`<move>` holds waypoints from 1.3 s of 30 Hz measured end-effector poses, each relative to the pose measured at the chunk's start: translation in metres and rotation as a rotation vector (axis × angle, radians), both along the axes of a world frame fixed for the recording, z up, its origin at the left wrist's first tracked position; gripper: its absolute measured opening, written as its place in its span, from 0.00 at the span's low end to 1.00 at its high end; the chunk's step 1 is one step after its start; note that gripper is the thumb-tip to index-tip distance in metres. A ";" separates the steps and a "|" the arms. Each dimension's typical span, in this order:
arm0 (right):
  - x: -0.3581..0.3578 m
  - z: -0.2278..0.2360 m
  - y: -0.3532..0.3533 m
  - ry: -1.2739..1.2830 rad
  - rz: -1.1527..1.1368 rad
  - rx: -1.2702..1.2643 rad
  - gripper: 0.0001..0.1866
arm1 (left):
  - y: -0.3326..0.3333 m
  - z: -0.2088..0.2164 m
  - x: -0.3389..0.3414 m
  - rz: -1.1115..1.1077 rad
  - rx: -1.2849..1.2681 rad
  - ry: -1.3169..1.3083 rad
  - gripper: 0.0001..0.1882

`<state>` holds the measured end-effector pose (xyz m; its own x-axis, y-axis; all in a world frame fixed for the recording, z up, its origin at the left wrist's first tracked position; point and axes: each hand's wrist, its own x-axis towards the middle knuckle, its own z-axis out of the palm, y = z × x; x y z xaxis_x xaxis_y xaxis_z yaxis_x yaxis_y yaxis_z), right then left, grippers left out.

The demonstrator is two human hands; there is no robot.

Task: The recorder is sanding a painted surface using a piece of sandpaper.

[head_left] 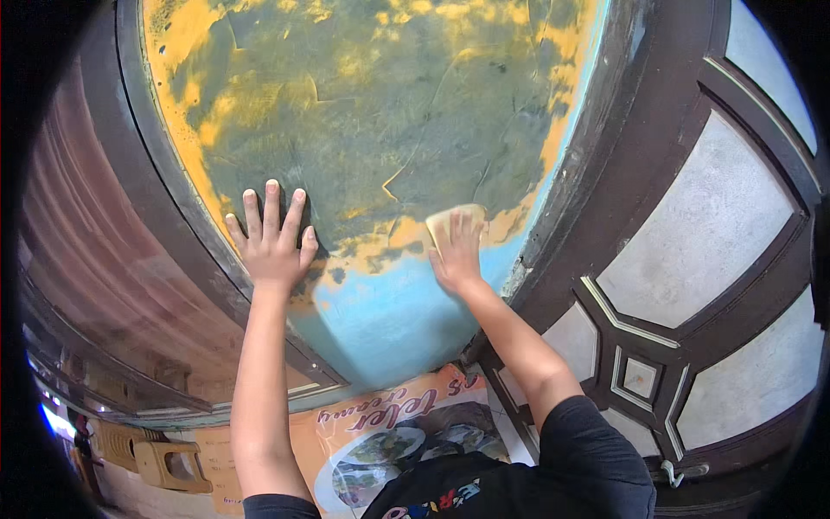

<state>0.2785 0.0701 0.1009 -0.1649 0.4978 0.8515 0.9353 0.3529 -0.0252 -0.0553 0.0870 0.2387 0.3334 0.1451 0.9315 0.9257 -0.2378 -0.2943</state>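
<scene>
In front of me is a wall (346, 147) with a dark grey-green patch, orange-yellow blotches and light blue paint lower down. My left hand (275, 246) lies on its left part with fingers spread and nothing held. Lower right, my right hand (458, 259) presses a pale yellow sheet (441, 227), which looks like sandpaper, against the wall. The fingers lie over the sheet near where the orange blotches meet the blue paint. The side of the sheet touching the wall is hidden.
Dark frames edge the wall on both sides. At right stands a brown panelled door (644, 216) with pale inserts; at left, a glossy pane (112, 259) shows a curtain. Below lie a printed banner (303, 432) and, lower left, a tan plastic chair (164, 463).
</scene>
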 end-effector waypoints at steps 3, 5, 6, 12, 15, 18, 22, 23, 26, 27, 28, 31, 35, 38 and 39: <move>-0.021 0.012 0.002 -0.040 -0.014 -0.032 0.34 | 0.000 0.000 0.001 0.004 -0.003 -0.002 0.29; -0.016 -0.012 0.001 -0.075 -0.027 -0.020 0.34 | 0.003 0.003 0.005 -0.001 0.019 -0.004 0.29; -0.013 -0.027 0.001 -0.111 -0.037 -0.008 0.34 | 0.004 0.003 0.007 -0.006 0.022 -0.004 0.29; -0.038 -0.021 -0.003 -0.020 -0.002 -0.017 0.33 | 0.001 -0.001 0.003 0.005 0.000 -0.005 0.28; -0.044 -0.017 -0.007 -0.034 -0.027 -0.111 0.33 | 0.001 -0.001 0.002 0.011 0.005 -0.003 0.29; -0.031 -0.032 -0.001 -0.144 -0.074 0.005 0.31 | 0.006 0.003 0.009 -0.007 0.007 -0.011 0.29; -0.059 -0.012 -0.005 -0.020 -0.017 -0.097 0.32 | 0.002 -0.001 0.003 -0.005 0.005 -0.004 0.28; -0.063 -0.009 -0.004 -0.010 -0.011 -0.061 0.33 | 0.002 0.001 0.002 -0.004 0.012 -0.008 0.28; -0.051 -0.022 -0.003 -0.101 -0.047 -0.129 0.33 | 0.002 0.001 0.007 -0.013 0.022 -0.012 0.28; -0.046 -0.027 0.000 -0.143 -0.050 0.030 0.34 | 0.003 0.002 0.010 -0.017 0.022 -0.013 0.28; -0.048 -0.026 0.000 -0.143 -0.046 0.030 0.34 | 0.002 0.000 0.010 -0.010 0.014 -0.012 0.28; -0.064 -0.017 -0.002 -0.052 -0.003 -0.087 0.36 | 0.001 0.000 0.004 0.017 0.015 0.005 0.28; -0.065 -0.008 0.001 -0.100 -0.043 -0.088 0.38 | 0.002 0.000 0.005 0.008 0.013 -0.002 0.28; -0.055 -0.025 -0.006 -0.169 -0.015 -0.111 0.37 | 0.001 0.000 0.008 0.010 0.009 -0.011 0.28; -0.053 -0.027 -0.003 -0.151 -0.006 -0.031 0.37 | 0.002 0.001 0.010 -0.001 0.007 -0.010 0.28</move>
<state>0.2255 0.0672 0.0741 -0.2868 0.5244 0.8017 0.9313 0.3489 0.1050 -0.0456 0.0887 0.2394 0.3242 0.1381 0.9359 0.9285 -0.2361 -0.2868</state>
